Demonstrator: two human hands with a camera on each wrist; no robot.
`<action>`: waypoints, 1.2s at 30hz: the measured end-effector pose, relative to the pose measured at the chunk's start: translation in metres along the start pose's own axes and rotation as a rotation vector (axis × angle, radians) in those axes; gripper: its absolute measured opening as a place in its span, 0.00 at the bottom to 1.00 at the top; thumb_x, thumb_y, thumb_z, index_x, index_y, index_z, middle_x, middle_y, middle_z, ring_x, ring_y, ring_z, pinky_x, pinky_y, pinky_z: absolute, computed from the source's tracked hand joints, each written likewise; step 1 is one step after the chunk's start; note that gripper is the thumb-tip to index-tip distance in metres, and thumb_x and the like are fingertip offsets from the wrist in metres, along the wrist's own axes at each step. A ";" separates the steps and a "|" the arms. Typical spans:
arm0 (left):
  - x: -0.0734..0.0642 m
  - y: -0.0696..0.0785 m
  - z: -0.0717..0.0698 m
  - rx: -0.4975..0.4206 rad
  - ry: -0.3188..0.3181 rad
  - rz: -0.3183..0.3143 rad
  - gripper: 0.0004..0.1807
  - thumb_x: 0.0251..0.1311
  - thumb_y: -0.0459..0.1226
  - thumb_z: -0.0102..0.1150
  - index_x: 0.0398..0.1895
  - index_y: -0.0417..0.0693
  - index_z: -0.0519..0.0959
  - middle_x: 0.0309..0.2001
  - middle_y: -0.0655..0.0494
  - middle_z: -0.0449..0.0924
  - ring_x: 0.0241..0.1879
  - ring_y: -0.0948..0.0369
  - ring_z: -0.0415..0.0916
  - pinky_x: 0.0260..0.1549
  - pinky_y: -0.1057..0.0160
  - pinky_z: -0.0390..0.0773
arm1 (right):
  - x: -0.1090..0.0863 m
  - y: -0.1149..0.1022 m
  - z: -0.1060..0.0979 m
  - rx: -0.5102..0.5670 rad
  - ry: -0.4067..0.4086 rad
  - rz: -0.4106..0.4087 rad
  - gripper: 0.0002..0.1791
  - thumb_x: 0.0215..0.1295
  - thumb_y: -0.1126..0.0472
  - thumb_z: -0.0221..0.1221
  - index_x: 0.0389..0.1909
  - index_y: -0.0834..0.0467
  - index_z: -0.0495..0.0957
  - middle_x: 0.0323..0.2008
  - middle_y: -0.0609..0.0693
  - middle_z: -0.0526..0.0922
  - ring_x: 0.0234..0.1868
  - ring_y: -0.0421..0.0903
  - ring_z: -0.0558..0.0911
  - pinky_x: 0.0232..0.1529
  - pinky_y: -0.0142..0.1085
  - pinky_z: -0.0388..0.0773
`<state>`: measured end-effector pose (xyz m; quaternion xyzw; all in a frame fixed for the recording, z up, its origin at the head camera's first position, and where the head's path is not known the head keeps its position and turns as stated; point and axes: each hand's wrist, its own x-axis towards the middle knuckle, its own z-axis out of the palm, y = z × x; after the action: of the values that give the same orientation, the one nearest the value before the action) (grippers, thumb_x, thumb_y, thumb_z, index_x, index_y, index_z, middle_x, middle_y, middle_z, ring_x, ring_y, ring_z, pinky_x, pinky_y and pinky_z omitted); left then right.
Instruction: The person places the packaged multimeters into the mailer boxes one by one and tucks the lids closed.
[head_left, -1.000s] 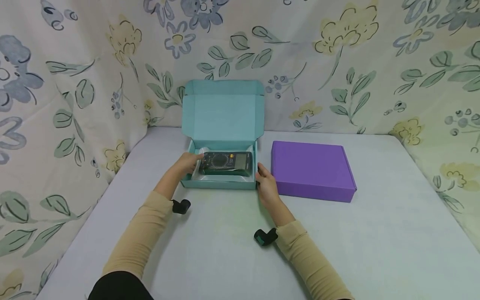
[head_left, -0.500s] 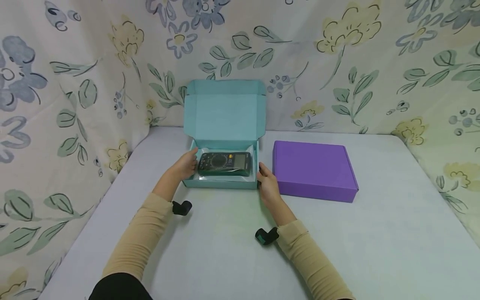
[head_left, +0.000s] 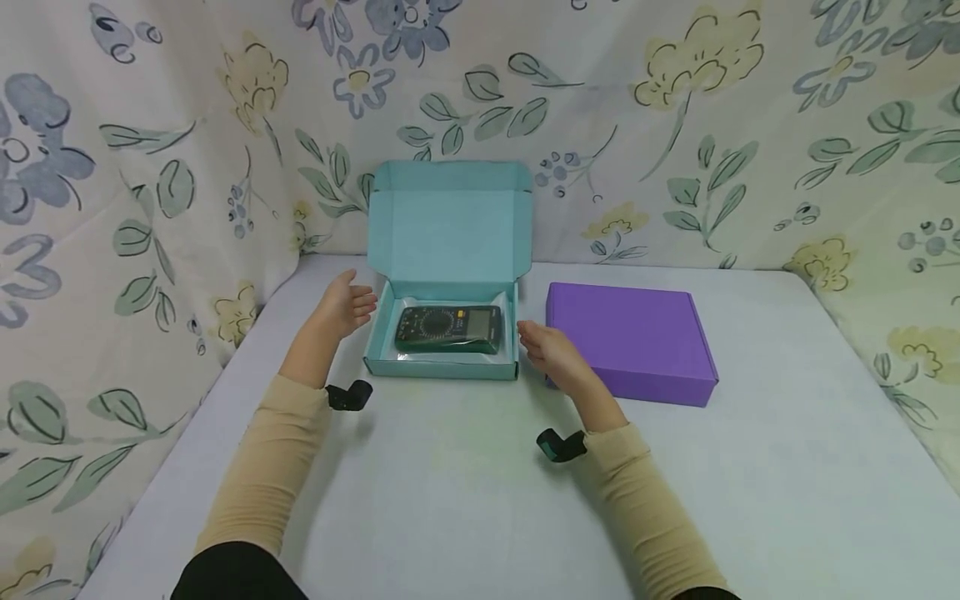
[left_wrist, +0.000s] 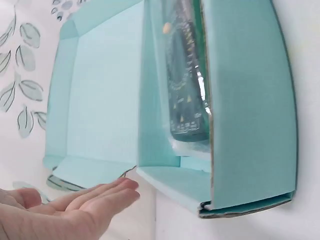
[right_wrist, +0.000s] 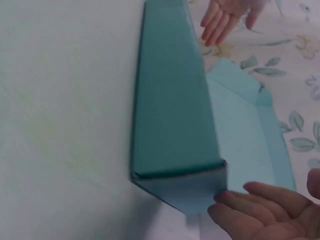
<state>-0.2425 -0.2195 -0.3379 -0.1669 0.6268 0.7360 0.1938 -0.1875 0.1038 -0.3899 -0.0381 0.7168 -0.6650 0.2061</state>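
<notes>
A teal cardboard box [head_left: 442, 368] stands on the white table with its lid raised at the back. Inside it lies a multimeter [head_left: 448, 328], dark with a green edge, in clear plastic wrap. My left hand [head_left: 343, 307] is held off the box's left side, fingers extended, palm toward it, holding nothing. On the other side my right hand [head_left: 553, 354] is held with straight fingers near the box's right wall, also holding nothing. In the left wrist view the multimeter [left_wrist: 185, 75] shows partly behind the box's front wall.
A closed purple box [head_left: 626, 342] sits to the right of the teal box, behind my right hand. A floral curtain [head_left: 585, 125] hangs along the back and left edges of the table. Each wrist carries a small black camera [head_left: 349, 395].
My left hand has left the multimeter and the box, moving out to the left. My right hand has let go of the box's right side and moved slightly right.
</notes>
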 end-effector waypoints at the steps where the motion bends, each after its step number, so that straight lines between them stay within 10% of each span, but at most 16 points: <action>1: 0.000 0.002 -0.002 -0.031 0.003 0.000 0.36 0.75 0.52 0.14 0.76 0.37 0.35 0.77 0.44 0.34 0.76 0.53 0.35 0.73 0.60 0.39 | 0.001 -0.003 -0.004 -0.013 -0.019 -0.007 0.32 0.81 0.51 0.31 0.74 0.70 0.47 0.74 0.64 0.48 0.75 0.56 0.50 0.73 0.48 0.48; 5: 0.004 0.009 -0.010 -0.174 0.046 0.016 0.35 0.76 0.52 0.15 0.77 0.41 0.37 0.78 0.48 0.35 0.76 0.57 0.35 0.72 0.63 0.39 | 0.010 -0.013 -0.016 0.104 -0.014 -0.012 0.34 0.80 0.48 0.29 0.73 0.72 0.48 0.74 0.65 0.51 0.74 0.57 0.52 0.73 0.46 0.49; 11: 0.023 0.015 -0.017 -0.386 0.079 0.064 0.34 0.75 0.54 0.17 0.78 0.49 0.36 0.78 0.57 0.33 0.76 0.63 0.33 0.71 0.69 0.36 | 0.040 -0.028 -0.025 0.580 0.112 -0.003 0.34 0.80 0.47 0.27 0.75 0.68 0.45 0.75 0.62 0.47 0.75 0.53 0.49 0.74 0.40 0.47; 19: 0.048 0.021 -0.016 -0.475 0.023 0.061 0.35 0.74 0.57 0.18 0.78 0.54 0.32 0.78 0.63 0.28 0.75 0.67 0.27 0.70 0.71 0.32 | 0.071 -0.031 -0.025 1.013 0.299 0.018 0.34 0.78 0.44 0.27 0.77 0.60 0.44 0.77 0.52 0.46 0.76 0.44 0.47 0.74 0.34 0.43; 36: 0.057 0.020 -0.010 -0.388 -0.028 0.149 0.37 0.74 0.57 0.17 0.78 0.48 0.34 0.78 0.56 0.29 0.76 0.63 0.30 0.71 0.70 0.34 | 0.086 -0.034 -0.022 0.870 0.217 -0.079 0.35 0.78 0.45 0.25 0.77 0.62 0.41 0.77 0.55 0.38 0.77 0.46 0.42 0.74 0.37 0.36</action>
<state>-0.3015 -0.2274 -0.3502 -0.1441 0.4809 0.8576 0.1117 -0.2810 0.0927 -0.3775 0.0948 0.3862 -0.9120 0.1009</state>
